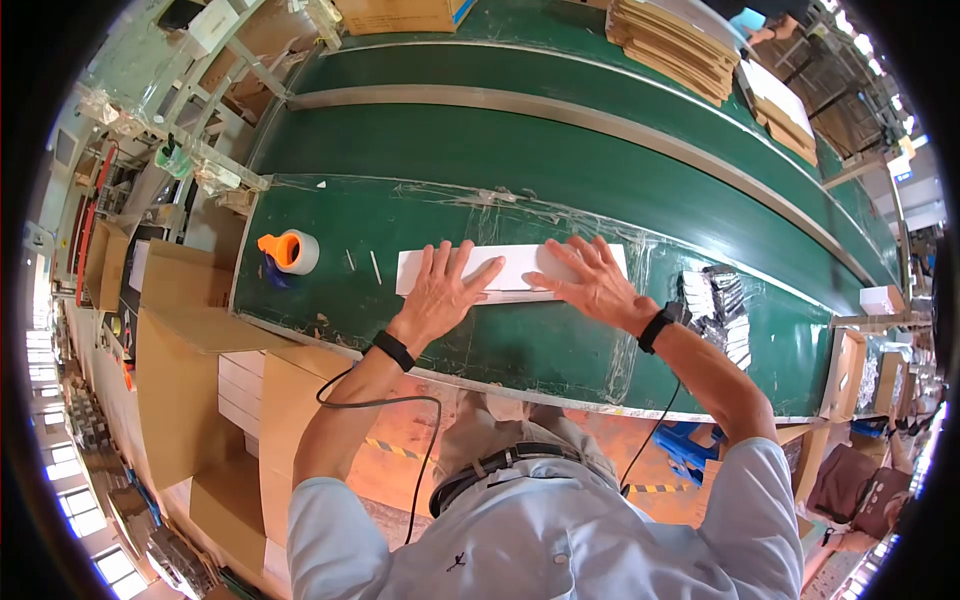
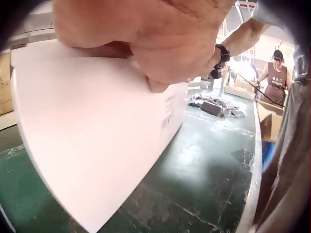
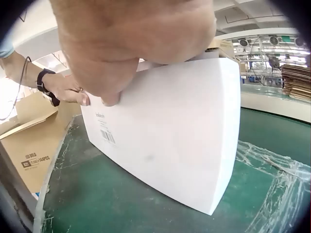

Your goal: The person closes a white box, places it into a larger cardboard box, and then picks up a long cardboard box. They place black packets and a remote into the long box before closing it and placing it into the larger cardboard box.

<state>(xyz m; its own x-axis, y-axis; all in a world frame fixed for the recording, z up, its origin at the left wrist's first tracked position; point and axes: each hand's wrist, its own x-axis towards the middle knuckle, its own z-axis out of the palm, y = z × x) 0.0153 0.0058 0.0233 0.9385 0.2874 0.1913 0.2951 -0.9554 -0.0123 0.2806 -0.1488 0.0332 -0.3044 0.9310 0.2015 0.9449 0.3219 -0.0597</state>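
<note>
A long white box [image 1: 515, 262] stands on the green worktop, its narrow top side up. My left hand [image 1: 438, 294] presses on its left part with fingers spread. Across the right part lies my right hand [image 1: 600, 285], fingers also spread, the thumb pointing inward to the other hand. In the right wrist view, the tall side of the white box [image 3: 170, 126] carries small print and a barcode [image 3: 108, 136]. The left wrist view shows the box's side [image 2: 92, 131] close up, with the hand over its upper edge. Both wrists wear black straps.
An orange tape dispenser with a tape roll [image 1: 297, 252] stands at the left. Plastic-wrapped dark items [image 1: 716, 310] lie at the right. An open cardboard carton [image 1: 185, 385] holding white boxes is at the lower left. Stacked cardboard [image 1: 670, 50] lies across the conveyor.
</note>
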